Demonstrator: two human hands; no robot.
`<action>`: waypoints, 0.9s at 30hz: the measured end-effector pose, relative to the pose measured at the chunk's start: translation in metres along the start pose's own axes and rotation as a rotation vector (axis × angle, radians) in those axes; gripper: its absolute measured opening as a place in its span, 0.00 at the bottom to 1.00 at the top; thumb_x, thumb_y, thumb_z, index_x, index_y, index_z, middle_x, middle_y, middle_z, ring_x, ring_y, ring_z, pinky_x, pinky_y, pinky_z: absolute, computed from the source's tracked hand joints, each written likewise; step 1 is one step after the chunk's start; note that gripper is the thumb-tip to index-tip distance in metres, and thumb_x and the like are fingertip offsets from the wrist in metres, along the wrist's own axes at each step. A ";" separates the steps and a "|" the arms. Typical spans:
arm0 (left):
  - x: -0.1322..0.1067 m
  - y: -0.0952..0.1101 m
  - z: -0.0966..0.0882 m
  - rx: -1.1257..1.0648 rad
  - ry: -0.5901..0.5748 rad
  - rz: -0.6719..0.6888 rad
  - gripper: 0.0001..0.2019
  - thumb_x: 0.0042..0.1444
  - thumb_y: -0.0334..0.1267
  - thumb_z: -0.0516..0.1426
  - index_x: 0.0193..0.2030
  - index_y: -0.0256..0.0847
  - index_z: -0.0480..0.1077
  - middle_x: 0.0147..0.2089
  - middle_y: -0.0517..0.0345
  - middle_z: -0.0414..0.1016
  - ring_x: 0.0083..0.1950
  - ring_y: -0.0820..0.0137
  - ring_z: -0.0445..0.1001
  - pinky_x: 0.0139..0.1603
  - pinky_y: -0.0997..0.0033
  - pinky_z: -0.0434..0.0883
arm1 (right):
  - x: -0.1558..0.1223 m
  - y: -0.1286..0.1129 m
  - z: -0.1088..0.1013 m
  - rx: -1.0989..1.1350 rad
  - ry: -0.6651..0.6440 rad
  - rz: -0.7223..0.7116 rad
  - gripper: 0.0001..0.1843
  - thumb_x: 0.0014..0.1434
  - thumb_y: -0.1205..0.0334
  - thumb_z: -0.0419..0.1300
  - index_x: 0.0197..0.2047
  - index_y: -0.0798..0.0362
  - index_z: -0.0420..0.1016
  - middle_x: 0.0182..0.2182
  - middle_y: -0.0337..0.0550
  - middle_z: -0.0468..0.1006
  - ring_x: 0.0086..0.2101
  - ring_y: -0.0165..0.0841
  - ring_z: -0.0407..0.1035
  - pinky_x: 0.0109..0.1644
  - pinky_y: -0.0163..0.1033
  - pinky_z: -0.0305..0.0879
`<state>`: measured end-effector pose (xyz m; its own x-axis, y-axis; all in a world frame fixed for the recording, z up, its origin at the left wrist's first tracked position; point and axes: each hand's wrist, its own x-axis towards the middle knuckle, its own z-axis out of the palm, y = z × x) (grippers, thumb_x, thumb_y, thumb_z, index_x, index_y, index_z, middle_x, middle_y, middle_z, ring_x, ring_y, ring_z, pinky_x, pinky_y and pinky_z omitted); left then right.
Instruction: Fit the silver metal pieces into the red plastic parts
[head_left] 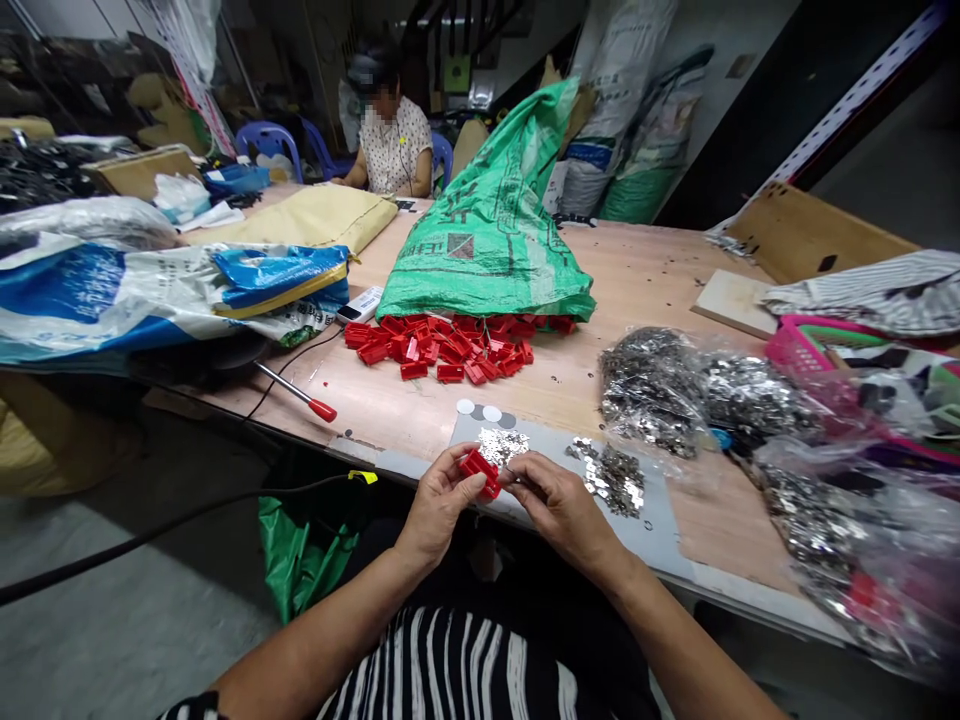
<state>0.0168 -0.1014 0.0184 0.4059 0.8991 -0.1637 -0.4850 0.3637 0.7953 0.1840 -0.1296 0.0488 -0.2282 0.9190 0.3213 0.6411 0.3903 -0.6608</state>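
My left hand (441,505) grips a small red plastic housing (481,474) between thumb and fingers, just over the table's front edge. Close against its right side is my right hand (553,505), thumb and fingertips pinched together; whatever they hold is too small to name. Behind the housing lies a pile of small shiny metal pieces (504,446) on a grey mat (652,545). A second heap of metal pieces (611,478) sits to the right of my right hand. Farther back, many red housings (450,350) spill from the mouth of a green woven sack (487,245).
Clear plastic bags of metal parts (652,385) stand on the right, beside a pink basket (799,350). A lever with a red handle (322,410) juts past the table edge at left. White-and-blue sacks (165,290) lie behind it. Another person (394,145) sits across the table.
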 end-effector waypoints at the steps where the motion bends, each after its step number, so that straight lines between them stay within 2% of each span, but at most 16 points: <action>1: 0.000 0.000 -0.001 0.003 -0.004 -0.001 0.20 0.50 0.36 0.63 0.51 0.42 0.69 0.42 0.57 0.75 0.41 0.73 0.72 0.43 0.73 0.70 | -0.001 0.001 0.000 -0.013 -0.006 -0.028 0.07 0.64 0.69 0.52 0.37 0.51 0.69 0.33 0.44 0.74 0.35 0.34 0.69 0.39 0.37 0.66; 4: 0.001 -0.002 -0.002 0.053 -0.013 0.009 0.20 0.51 0.37 0.63 0.52 0.42 0.70 0.47 0.55 0.75 0.46 0.70 0.72 0.48 0.71 0.68 | -0.005 0.003 0.002 -0.052 -0.053 -0.091 0.08 0.63 0.71 0.52 0.39 0.51 0.70 0.36 0.44 0.74 0.37 0.34 0.69 0.41 0.38 0.67; 7: 0.001 -0.004 -0.004 0.128 -0.035 0.022 0.20 0.51 0.37 0.63 0.53 0.43 0.71 0.49 0.55 0.75 0.50 0.68 0.70 0.54 0.69 0.65 | -0.007 0.003 0.000 -0.038 -0.092 -0.078 0.09 0.63 0.72 0.52 0.40 0.51 0.71 0.37 0.44 0.74 0.38 0.33 0.70 0.41 0.38 0.67; 12: 0.002 -0.007 -0.005 0.206 -0.059 0.034 0.21 0.51 0.37 0.62 0.53 0.45 0.71 0.50 0.56 0.75 0.52 0.67 0.70 0.57 0.66 0.63 | -0.011 0.003 -0.005 0.101 -0.135 0.061 0.08 0.61 0.68 0.56 0.43 0.49 0.72 0.39 0.43 0.75 0.40 0.34 0.69 0.45 0.38 0.67; 16: 0.003 -0.005 -0.005 0.278 -0.071 0.034 0.21 0.52 0.38 0.62 0.54 0.43 0.70 0.47 0.56 0.75 0.48 0.67 0.72 0.52 0.68 0.67 | -0.021 0.006 -0.004 0.127 -0.105 0.234 0.10 0.61 0.62 0.57 0.47 0.49 0.70 0.37 0.42 0.75 0.30 0.31 0.68 0.36 0.36 0.67; 18: 0.004 -0.003 -0.005 0.318 -0.075 0.035 0.21 0.52 0.39 0.62 0.54 0.42 0.69 0.46 0.56 0.75 0.46 0.67 0.72 0.50 0.69 0.68 | -0.027 0.008 -0.002 0.115 -0.084 0.272 0.10 0.61 0.61 0.57 0.48 0.49 0.68 0.36 0.41 0.75 0.28 0.30 0.67 0.34 0.36 0.67; 21: 0.006 0.000 -0.004 0.359 -0.076 0.035 0.21 0.51 0.39 0.62 0.53 0.41 0.70 0.45 0.55 0.75 0.45 0.67 0.73 0.48 0.70 0.69 | -0.030 0.010 0.004 0.095 -0.074 0.220 0.10 0.63 0.63 0.55 0.47 0.48 0.68 0.37 0.42 0.74 0.33 0.32 0.69 0.39 0.38 0.68; 24: 0.008 0.001 -0.002 0.358 -0.101 0.016 0.21 0.51 0.38 0.62 0.52 0.41 0.70 0.45 0.55 0.75 0.46 0.67 0.73 0.48 0.69 0.69 | -0.028 0.011 0.009 0.097 -0.056 0.094 0.12 0.64 0.66 0.53 0.49 0.48 0.69 0.40 0.44 0.74 0.40 0.35 0.70 0.45 0.40 0.68; 27: 0.010 0.002 -0.001 0.326 -0.115 -0.004 0.20 0.50 0.37 0.63 0.51 0.42 0.71 0.46 0.55 0.75 0.47 0.67 0.72 0.50 0.70 0.67 | -0.025 0.014 0.011 0.102 -0.035 0.005 0.13 0.64 0.69 0.50 0.49 0.48 0.69 0.41 0.45 0.74 0.41 0.35 0.69 0.45 0.41 0.69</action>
<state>0.0193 -0.0919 0.0175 0.5007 0.8580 -0.1148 -0.2175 0.2531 0.9427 0.1907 -0.1465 0.0244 -0.2520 0.9216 0.2951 0.5645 0.3877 -0.7287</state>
